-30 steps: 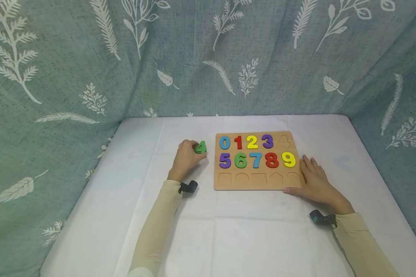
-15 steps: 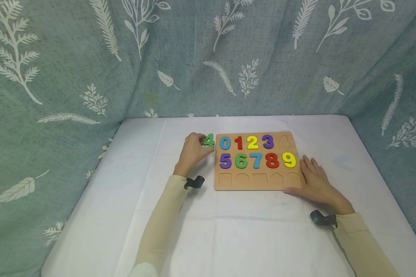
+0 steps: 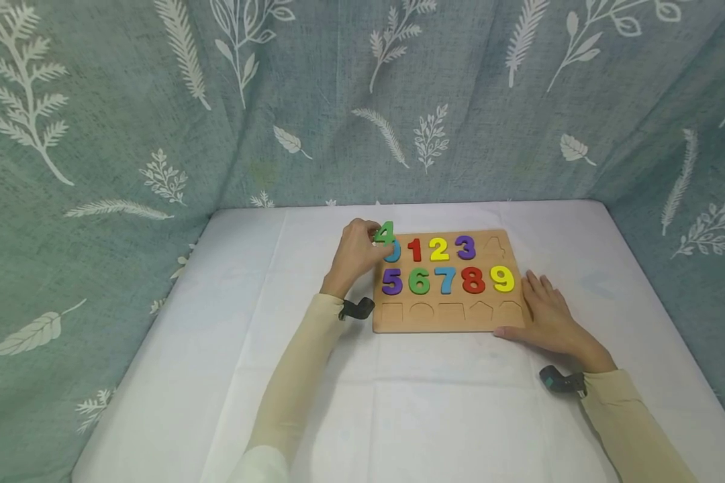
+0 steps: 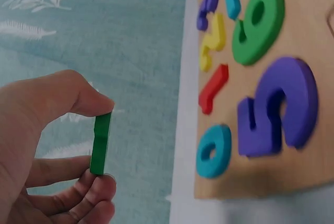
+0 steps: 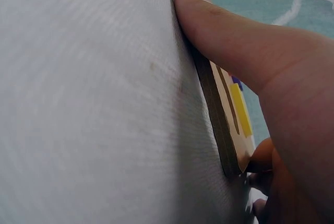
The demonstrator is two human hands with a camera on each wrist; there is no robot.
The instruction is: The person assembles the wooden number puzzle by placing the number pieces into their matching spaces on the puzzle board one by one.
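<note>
My left hand (image 3: 358, 255) pinches a green number 4 piece (image 3: 385, 233) between thumb and fingers. The piece hovers over the top left corner of a wooden number puzzle board (image 3: 447, 298), partly covering the blue 0 (image 3: 393, 253). In the left wrist view the green piece (image 4: 100, 143) appears edge-on, apart from the board. My right hand (image 3: 550, 322) lies at the board's lower right corner. Its fingers stretch along the right edge and its thumb touches the front edge; in the right wrist view the thumb (image 5: 224, 31) rests on that edge.
Numbers 0 to 3 and 5 to 9 sit on the board, among them a yellow 9 (image 3: 502, 279). A 4-shaped outline (image 3: 495, 245) shows at top right, with shape outlines along the bottom row. White cloth (image 3: 447, 416) covers the table; a leaf-patterned curtain (image 3: 314, 100) surrounds it.
My left hand has carried the green 4 rightward and away from me, from beside the board to over its top left corner. The right hand and the board have stayed put.
</note>
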